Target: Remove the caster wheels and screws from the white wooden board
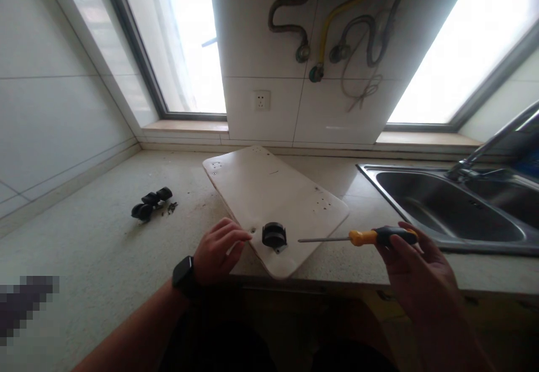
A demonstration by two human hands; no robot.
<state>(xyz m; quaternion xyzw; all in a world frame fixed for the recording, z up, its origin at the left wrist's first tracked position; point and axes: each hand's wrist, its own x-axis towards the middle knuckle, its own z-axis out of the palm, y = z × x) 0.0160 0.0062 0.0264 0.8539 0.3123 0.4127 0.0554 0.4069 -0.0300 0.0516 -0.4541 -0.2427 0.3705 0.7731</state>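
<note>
A white board lies flat on the counter, one corner past the front edge. A black caster wheel sits on that near corner. My left hand, with a dark watch on the wrist, rests at the board's edge, its fingertips pinched together beside a small hole next to the caster; whether they hold something tiny is too small to tell. My right hand holds a screwdriver by its yellow and black handle, the shaft pointing left toward the caster.
Spare black casters and a few screws lie on the counter at the left. A steel sink with a tap is at the right. Behind are a tiled wall with a socket, hoses and two windows.
</note>
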